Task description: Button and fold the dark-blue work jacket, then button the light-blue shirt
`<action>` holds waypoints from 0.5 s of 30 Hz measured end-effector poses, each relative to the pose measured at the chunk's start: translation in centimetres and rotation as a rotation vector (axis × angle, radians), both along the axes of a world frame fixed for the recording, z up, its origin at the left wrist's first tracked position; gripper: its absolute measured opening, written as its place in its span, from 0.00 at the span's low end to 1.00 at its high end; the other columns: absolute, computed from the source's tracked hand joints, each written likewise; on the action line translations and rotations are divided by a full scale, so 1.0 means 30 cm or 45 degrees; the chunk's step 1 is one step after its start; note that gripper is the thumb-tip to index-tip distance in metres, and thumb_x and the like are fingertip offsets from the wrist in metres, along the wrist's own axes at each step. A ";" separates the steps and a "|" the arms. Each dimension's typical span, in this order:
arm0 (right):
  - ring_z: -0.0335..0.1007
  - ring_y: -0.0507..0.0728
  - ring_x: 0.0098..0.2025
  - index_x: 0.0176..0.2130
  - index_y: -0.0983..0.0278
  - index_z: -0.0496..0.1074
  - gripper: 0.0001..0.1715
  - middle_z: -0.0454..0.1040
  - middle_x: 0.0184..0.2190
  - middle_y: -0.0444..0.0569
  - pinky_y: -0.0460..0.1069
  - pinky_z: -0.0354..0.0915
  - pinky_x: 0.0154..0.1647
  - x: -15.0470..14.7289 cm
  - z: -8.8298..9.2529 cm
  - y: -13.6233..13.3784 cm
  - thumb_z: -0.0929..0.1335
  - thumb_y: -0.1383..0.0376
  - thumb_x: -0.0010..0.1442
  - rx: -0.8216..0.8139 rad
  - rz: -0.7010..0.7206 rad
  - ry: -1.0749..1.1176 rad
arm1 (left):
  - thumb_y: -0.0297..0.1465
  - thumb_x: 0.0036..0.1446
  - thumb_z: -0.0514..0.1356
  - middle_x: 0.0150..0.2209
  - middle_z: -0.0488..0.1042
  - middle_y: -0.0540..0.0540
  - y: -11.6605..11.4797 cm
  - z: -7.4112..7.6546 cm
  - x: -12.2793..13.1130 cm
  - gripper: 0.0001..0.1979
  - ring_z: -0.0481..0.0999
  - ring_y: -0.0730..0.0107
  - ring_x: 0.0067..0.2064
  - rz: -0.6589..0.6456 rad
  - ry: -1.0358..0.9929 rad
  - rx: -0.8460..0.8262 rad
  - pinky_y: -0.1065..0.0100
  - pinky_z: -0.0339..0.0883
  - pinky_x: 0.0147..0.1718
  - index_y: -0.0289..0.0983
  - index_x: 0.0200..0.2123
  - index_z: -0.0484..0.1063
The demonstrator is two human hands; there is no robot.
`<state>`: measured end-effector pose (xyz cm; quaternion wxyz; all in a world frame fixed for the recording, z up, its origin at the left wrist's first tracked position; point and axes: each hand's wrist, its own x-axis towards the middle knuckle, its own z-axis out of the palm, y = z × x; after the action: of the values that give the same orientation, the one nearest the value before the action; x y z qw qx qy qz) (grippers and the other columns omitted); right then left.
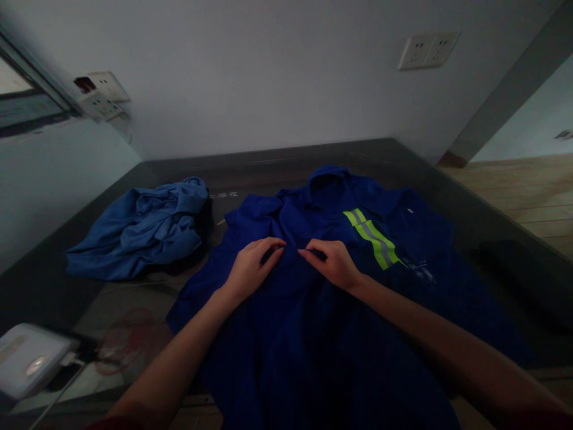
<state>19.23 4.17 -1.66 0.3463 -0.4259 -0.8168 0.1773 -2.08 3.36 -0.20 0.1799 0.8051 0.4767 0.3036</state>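
A dark blue work jacket (290,215) lies spread over the table, collar at the far side, its lower part hanging toward me over the near edge. It bears a yellow-green and silver reflective strip on the right of its front. My left hand (256,263) is closed in a pinch at the middle of the jacket's front, thumb and forefinger on the cloth. Just to its right, my right hand (333,260) pinches in the same way, fingertips facing the left hand's across a small gap. What exactly lies between the fingertips is too dark to make out.
A crumpled lighter blue garment (143,230) lies on the dark table (268,161) at left. A white box-shaped device (31,358) with a cable sits at the near left corner. A dark flat object (523,280) lies at right. Wall sockets (427,51) are above.
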 end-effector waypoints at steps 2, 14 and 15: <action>0.69 0.52 0.25 0.29 0.63 0.72 0.17 0.74 0.24 0.44 0.46 0.59 0.30 0.008 0.010 0.009 0.64 0.57 0.63 -0.027 -0.019 0.007 | 0.34 0.63 0.52 0.41 0.76 0.46 0.023 0.009 -0.027 0.10 0.74 0.65 0.44 0.041 0.020 0.037 0.65 0.65 0.46 0.40 0.43 0.71; 0.74 0.58 0.35 0.32 0.59 0.77 0.09 0.80 0.33 0.45 0.51 0.64 0.36 0.173 0.031 0.158 0.67 0.61 0.60 -0.127 -0.014 -0.169 | 0.37 0.59 0.55 0.34 0.76 0.46 0.068 -0.053 -0.092 0.09 0.75 0.64 0.35 0.012 0.220 -0.243 0.67 0.65 0.33 0.38 0.35 0.71; 0.74 0.58 0.35 0.32 0.59 0.77 0.09 0.79 0.32 0.45 0.51 0.63 0.35 0.184 0.028 0.167 0.67 0.61 0.60 -0.134 -0.015 -0.195 | 0.38 0.58 0.56 0.34 0.76 0.46 0.064 -0.061 -0.082 0.09 0.75 0.64 0.35 0.018 0.200 -0.245 0.67 0.65 0.33 0.38 0.35 0.71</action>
<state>24.74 9.18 -0.83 0.2611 -0.4607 -0.8278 0.1850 -4.53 5.28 -2.03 0.2164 0.8021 0.5218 0.1936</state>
